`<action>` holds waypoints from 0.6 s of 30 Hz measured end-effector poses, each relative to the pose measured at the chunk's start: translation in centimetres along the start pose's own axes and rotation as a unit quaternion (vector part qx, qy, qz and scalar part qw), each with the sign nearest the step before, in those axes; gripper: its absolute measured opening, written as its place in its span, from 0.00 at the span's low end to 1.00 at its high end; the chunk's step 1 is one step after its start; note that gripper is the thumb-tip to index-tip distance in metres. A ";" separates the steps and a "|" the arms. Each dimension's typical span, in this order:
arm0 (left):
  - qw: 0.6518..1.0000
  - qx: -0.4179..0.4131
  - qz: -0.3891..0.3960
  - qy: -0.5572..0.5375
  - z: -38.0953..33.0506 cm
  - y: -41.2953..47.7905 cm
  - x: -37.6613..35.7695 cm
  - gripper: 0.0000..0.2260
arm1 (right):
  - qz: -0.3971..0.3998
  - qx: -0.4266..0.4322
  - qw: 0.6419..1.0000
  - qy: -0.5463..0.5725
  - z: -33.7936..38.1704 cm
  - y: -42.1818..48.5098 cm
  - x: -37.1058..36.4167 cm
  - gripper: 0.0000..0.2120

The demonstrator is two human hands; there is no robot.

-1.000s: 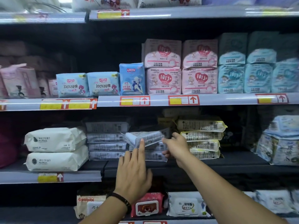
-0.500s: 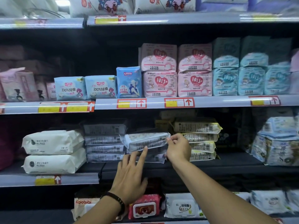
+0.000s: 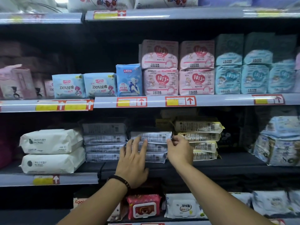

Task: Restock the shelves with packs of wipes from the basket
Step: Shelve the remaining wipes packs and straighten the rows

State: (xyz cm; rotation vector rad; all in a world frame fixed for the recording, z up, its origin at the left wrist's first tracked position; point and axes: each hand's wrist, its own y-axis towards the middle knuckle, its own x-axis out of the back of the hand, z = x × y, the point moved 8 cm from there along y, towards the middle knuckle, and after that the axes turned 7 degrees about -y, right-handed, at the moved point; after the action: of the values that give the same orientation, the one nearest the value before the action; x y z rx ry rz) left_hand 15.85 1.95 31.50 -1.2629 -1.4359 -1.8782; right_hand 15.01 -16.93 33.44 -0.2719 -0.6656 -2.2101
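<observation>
A grey-white pack of wipes (image 3: 155, 137) lies flat on top of a short stack of like packs (image 3: 155, 154) on the middle shelf (image 3: 227, 166). My left hand (image 3: 133, 161) presses straight fingers against the front of this stack, fingertips touching the top pack. My right hand (image 3: 179, 149) pinches the top pack's right end between thumb and fingers. The basket is out of sight.
A taller stack of the same grey packs (image 3: 104, 142) stands to the left, then two big white packs (image 3: 52, 151). Yellow-edged packs (image 3: 199, 138) are stacked to the right. Pink and blue packs fill the shelf above; lidded wipes (image 3: 143, 207) lie below.
The top pack was tilted and held in front of the stack; now it lies level on the stack. My left hand has moved up from below it onto the stack's front.
</observation>
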 end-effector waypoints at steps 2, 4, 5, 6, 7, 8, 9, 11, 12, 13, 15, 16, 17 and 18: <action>1.000 -0.016 -0.016 -0.005 -0.1 0.2 -0.1 0.45 | 0.032 -0.007 0.999 -0.024 -0.2 -0.3 -0.8 0.07; 0.999 -0.041 -0.033 -0.012 -0.2 0.6 -0.3 0.48 | 0.070 -0.021 0.997 0.010 -0.6 -1.1 -1.9 0.14; 0.998 -0.051 -0.039 -0.013 -0.3 0.8 -0.3 0.50 | 0.088 -0.035 0.995 0.039 -0.9 -1.6 -2.6 0.18; 0.997 -0.056 -0.044 -0.011 -0.2 1.0 -0.3 0.50 | 0.108 -0.051 0.991 0.068 -1.0 -2.2 -3.2 0.23; 0.997 -0.058 -0.047 -0.007 -0.2 1.3 -0.3 0.50 | 0.125 -0.060 0.986 0.092 -1.3 -2.5 -3.9 0.28; 0.997 -0.057 -0.047 0.000 -0.2 1.5 -0.3 0.50 | 0.137 -0.063 0.982 0.114 -1.3 -2.6 -4.4 0.32; 0.997 -0.056 -0.044 0.006 -0.1 1.7 -0.2 0.50 | 0.149 -0.062 0.978 0.130 -1.3 -2.4 -4.9 0.34; 0.998 -0.048 -0.041 0.023 0.1 2.0 0.0 0.48 | 0.178 -0.060 0.971 0.147 -0.7 -2.6 -5.4 0.36; 0.998 -0.044 -0.042 0.029 0.2 2.1 0.2 0.47 | 0.196 -0.060 0.968 0.144 -0.5 -2.7 -5.6 0.37; 0.998 -0.042 -0.042 0.033 0.3 2.1 0.4 0.46 | 0.216 -0.060 0.964 0.139 -0.4 -2.6 -5.8 0.38; 0.998 -0.039 -0.040 0.037 0.4 2.3 0.7 0.44 | 0.251 -0.061 0.957 0.135 -0.1 -2.4 -6.0 0.40; 0.998 -0.035 -0.037 0.040 0.4 2.3 0.8 0.43 | 0.266 -0.061 0.952 0.135 0.0 -2.3 -6.0 0.41; 0.998 -0.032 -0.032 0.044 0.2 2.4 0.8 0.43 | 0.271 -0.064 0.950 0.139 -0.1 -2.0 -5.9 0.42; 0.998 -0.029 -0.028 0.046 0.0 2.5 0.9 0.42 | 0.272 -0.063 0.950 0.142 -0.3 -1.9 -5.7 0.42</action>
State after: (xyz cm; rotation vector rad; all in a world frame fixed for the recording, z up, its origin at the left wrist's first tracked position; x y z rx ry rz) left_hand 17.46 1.23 33.53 -1.1573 -1.3917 -2.0009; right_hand 17.35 -12.40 30.21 -0.1696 -0.2476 -1.7126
